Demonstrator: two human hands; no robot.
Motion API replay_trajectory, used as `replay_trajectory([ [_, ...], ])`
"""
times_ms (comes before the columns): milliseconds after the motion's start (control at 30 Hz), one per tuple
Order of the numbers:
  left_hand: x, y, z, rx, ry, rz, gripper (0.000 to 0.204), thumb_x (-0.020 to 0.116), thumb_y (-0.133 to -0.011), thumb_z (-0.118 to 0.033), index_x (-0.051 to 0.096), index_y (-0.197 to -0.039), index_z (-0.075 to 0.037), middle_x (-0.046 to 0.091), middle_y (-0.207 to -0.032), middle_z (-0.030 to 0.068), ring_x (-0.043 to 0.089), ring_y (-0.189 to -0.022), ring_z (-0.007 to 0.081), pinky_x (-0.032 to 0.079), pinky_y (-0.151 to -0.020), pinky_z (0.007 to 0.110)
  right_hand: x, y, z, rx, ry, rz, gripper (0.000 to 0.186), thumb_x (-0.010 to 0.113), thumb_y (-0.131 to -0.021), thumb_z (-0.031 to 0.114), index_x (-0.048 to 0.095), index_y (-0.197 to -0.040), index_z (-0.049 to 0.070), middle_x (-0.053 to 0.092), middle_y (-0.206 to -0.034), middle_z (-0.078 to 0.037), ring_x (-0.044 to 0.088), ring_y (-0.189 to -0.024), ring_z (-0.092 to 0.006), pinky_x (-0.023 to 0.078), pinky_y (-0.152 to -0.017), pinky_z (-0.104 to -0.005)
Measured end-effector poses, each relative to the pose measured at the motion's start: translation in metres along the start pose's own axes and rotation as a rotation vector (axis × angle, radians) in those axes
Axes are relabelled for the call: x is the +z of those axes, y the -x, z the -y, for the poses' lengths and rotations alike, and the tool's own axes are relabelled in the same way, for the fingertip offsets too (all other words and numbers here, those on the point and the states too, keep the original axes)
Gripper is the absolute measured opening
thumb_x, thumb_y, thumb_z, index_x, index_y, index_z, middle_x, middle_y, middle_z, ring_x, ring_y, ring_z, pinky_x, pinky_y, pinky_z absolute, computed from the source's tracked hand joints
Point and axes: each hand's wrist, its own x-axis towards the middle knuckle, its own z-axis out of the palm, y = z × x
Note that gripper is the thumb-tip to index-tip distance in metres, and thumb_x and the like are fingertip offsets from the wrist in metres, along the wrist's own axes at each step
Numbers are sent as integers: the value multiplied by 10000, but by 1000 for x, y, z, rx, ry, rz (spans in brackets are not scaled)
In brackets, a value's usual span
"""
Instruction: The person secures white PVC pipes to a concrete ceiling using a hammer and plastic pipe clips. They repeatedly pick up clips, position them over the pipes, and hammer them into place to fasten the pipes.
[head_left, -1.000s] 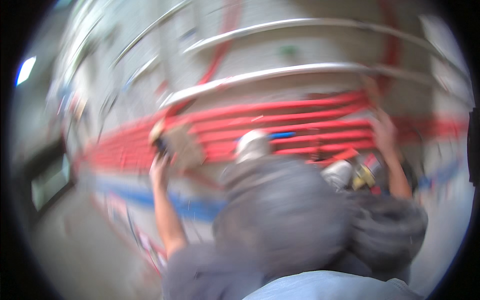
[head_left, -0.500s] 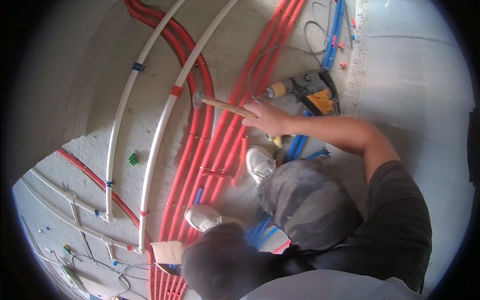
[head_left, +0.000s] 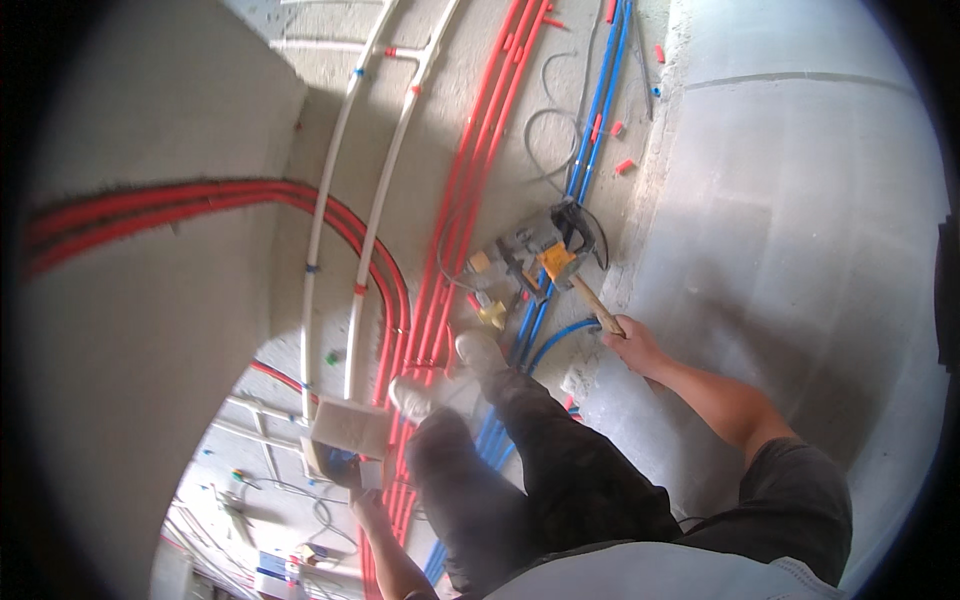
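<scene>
My right hand (head_left: 637, 348) is closed round the wooden handle of a hammer (head_left: 597, 303). The hammer's head is up and to the left of the hand, over the orange patch of a grey-and-black power drill (head_left: 518, 252) lying on the floor. At the lower left, my left hand (head_left: 368, 508) grips the near edge of an open cardboard box (head_left: 350, 428) with its flap raised. Something blue shows inside the box. The left fingers are partly hidden by the box.
Red pipes (head_left: 480, 150) run along the floor beside my shoes, and blue pipes (head_left: 600, 100) lie to their right. White pipes (head_left: 345, 130) cross on the left, near a wall (head_left: 160, 110). A grey cable (head_left: 535, 125) loops near the drill; red offcuts (head_left: 625, 166) lie beyond.
My right hand has swung the hammer right, away from the red pipes to beside the drill. My left hand has come into view at the box. The camera view has shifted, and my legs are straighter.
</scene>
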Motion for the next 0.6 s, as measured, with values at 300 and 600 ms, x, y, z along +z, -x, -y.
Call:
replay_trajectory([
  [300, 249, -174, -355, -122, 353, 213, 662, 505, -752, 73, 624, -1400, 11, 704, -1307, 137, 694, -1208, 291, 582, -995, 398, -179, -80, 75, 172, -224, -25, 262, 712, -1013, 253, 651, -1161, 44, 588, -794, -48, 571, -614, -159, 499, -548, -362],
  [600, 545, -305, -551, -125, 340, 320, 381, 596, -889, 109, 699, -1250, 49, 755, -1157, 98, 732, -1012, 208, 580, -864, 344, -358, -228, 170, 550, -101, 42, 202, 715, -1025, 194, 656, -1155, 52, 614, -758, -23, 551, -628, -142, 492, -600, -353],
])
